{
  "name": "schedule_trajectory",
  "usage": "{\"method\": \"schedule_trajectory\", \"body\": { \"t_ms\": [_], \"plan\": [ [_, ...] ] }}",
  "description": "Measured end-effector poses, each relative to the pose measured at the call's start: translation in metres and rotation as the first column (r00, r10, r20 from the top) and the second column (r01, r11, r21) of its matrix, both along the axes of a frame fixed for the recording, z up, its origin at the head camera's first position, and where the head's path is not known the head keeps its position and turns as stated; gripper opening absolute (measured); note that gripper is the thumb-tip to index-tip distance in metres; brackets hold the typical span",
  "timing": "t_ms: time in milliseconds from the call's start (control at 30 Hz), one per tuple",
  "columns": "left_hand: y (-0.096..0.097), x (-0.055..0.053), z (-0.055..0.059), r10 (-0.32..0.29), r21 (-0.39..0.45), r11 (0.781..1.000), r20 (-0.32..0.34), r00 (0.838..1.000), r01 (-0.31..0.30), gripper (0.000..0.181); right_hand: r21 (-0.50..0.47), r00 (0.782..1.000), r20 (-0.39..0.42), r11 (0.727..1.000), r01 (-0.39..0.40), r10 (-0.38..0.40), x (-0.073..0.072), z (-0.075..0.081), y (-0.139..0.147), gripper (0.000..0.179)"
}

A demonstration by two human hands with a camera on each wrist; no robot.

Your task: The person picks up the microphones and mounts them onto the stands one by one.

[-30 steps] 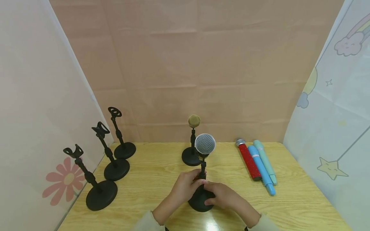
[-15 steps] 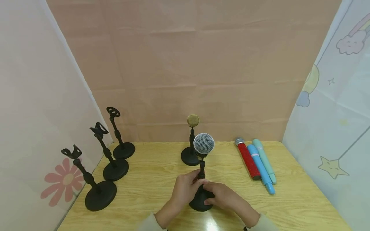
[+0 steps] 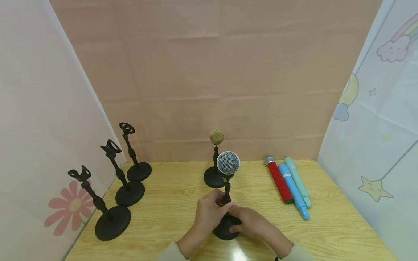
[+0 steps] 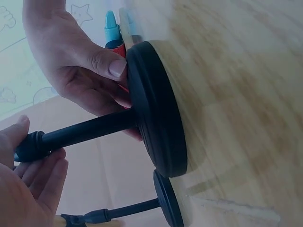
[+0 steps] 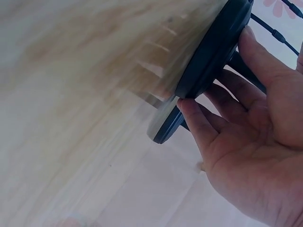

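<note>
While 2 hands are working at the near middle of the table (image 3: 330, 224), the mic stand (image 3: 225, 229) between them is standing upright, its round black base seemingly resting on the wood. A big silver mic head (image 3: 228, 163) is topping its pole. The left hand (image 3: 207, 214) is pinching the collar (image 4: 34, 146) partway up the pole, its thumb and fingers clamped on either side. The right hand (image 3: 250, 220) is holding the base from the right, thumb near the rim and fingers clamped on it. From my side the 2 hands are nearly meeting in front of the pole; whether they are touching each other, I cannot tell. Pale sleeves (image 3: 298, 252) are covering both forearms.

Just beyond, a far stand (image 3: 212, 177) is carrying a round gold mic (image 3: 217, 137). Over on the left, 3 black stands (image 3: 130, 194) are lining up from near to far beside the wall, each bearing a clip on top. On the right, 3 handheld mics are lying close together: a red mic (image 3: 279, 181) with a silver head, a blue mic (image 3: 294, 190) in the middle, and a mint mic (image 3: 298, 181) farthest right. Behind everything a creased brown backdrop (image 3: 183, 72) is hanging, while a pink flower (image 3: 75, 204) is decorating the left wall and a yellow star (image 3: 375, 189) the right.
</note>
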State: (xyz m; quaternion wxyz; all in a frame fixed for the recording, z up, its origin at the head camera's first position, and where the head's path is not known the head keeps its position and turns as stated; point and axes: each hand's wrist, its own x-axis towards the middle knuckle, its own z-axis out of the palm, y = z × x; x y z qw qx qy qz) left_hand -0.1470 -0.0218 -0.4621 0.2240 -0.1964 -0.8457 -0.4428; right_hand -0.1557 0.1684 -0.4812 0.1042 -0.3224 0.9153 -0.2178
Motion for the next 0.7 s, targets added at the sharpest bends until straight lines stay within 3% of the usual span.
{"method": "schedule_trajectory", "body": {
  "t_ms": [267,400,567,700],
  "plan": [
    [-0.002,-0.003,-0.002,-0.012,0.008,1.0,0.072,0.997,0.012,0.044,0.006,1.0,-0.007,1.0,-0.003,0.003,0.002,0.0,0.001,0.062],
    [-0.005,-0.003,-0.003,-0.091,0.019,0.996,0.11,0.99,0.089,0.045,0.012,1.0,-0.005,1.0,0.014,-0.014,0.002,0.002,0.002,0.059],
    [-0.009,-0.002,-0.004,-0.216,0.008,0.976,0.132,0.967,0.217,0.041,0.01,1.0,0.0,1.0,0.003,-0.003,0.002,0.003,0.002,0.051],
    [-0.01,-0.002,-0.005,-0.237,0.017,0.971,0.155,0.959,0.237,0.035,0.006,1.0,0.007,1.0,-0.01,0.01,0.001,0.003,0.001,0.059]
  ]
}}
